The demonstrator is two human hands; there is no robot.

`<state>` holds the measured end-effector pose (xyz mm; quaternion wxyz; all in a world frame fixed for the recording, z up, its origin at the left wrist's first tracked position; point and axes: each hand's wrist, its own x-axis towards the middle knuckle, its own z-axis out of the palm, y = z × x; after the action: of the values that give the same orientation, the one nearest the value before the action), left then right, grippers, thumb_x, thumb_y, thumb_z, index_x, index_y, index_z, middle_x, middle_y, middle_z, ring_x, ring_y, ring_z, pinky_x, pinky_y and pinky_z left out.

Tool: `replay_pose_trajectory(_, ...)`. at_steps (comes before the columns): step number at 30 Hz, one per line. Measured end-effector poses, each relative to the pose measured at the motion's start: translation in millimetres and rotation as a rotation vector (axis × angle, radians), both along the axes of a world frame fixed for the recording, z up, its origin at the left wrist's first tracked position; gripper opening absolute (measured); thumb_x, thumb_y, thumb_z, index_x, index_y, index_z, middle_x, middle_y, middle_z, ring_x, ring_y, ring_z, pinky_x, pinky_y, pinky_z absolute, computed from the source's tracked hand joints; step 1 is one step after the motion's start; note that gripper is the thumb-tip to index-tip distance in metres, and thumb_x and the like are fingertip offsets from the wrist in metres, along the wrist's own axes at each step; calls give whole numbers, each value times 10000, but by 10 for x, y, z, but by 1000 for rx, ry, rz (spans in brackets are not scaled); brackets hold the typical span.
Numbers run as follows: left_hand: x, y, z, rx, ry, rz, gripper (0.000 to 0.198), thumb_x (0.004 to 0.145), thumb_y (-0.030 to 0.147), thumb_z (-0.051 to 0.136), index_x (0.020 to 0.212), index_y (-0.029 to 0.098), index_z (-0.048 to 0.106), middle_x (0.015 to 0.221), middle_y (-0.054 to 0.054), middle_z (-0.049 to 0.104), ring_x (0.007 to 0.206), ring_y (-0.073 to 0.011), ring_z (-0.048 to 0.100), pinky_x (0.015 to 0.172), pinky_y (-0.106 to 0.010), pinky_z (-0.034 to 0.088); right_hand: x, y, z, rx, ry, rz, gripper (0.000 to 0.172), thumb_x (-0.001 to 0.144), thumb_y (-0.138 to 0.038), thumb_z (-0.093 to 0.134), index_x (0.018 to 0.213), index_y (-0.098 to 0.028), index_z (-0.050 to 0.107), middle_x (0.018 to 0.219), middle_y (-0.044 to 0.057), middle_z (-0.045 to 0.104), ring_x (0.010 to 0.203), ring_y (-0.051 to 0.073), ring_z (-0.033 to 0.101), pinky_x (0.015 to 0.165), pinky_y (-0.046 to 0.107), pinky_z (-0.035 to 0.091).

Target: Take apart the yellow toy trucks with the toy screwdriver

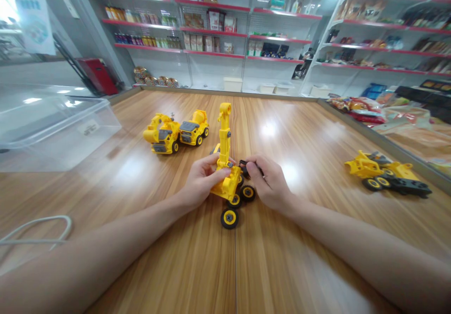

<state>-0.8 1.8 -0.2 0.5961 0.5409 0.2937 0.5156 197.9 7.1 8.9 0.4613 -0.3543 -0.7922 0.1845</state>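
Observation:
My left hand (206,180) is closed around the yellow body of a toy crane truck (224,142), whose arm points upward. Just to the right, my right hand (269,180) pinches a small black part (244,169) close to the truck's side. Black wheels with yellow hubs are bunched below and between the hands. One wheel (229,218) lies nearest to me on the wooden table, and another (247,193) is beside the truck body. The fingers partly hide the truck's base and the black part.
A yellow excavator (162,134) and a mixer truck (194,128) stand at the back left. Yellow and black toy parts (387,175) lie on the right. A clear plastic bin (81,135) and white cable (35,220) are left. Shelves rise behind the table (275,267).

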Motion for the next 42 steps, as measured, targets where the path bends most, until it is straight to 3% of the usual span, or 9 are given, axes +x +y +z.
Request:
replay_pose_trajectory(5,27,-28,40,26,16,22,265,791,268,734,1027,156,685,875,-30,678,766,-142,636,704,-237,525,18,34,19,170,-57,20,132,958,-248,503,963,-196,624,812,26,552,729,143,542,649,282,453)
replay_pose_trajectory(10,42,-46,64,3,34,21,295,778,276,745,1027,132,678,873,-41,683,735,-137,635,666,-225,531,26,52,3,243,-38,22,118,922,-222,572,994,-189,659,852,41,555,738,140,548,613,274,466)
replay_pose_trajectory(17,55,-66,88,4,74,27,300,791,291,721,1035,127,661,834,-34,670,672,-127,628,594,-214,534,24,60,-3,290,-41,6,137,903,-204,598,1009,-196,685,843,42,557,756,148,561,630,290,492)
replay_pose_trajectory(26,62,-100,137,-20,219,71,336,818,367,681,1049,132,612,640,19,601,402,-94,540,315,-173,429,30,58,-35,343,-83,-20,141,898,-202,612,1016,-194,687,884,50,567,751,140,580,636,287,506)
replay_pose_trajectory(42,45,-112,129,34,276,62,330,847,324,650,1100,115,615,650,28,595,382,-76,525,286,-162,435,41,50,-14,379,-131,-29,120,901,-191,604,994,-186,679,899,60,573,764,143,590,630,276,514)
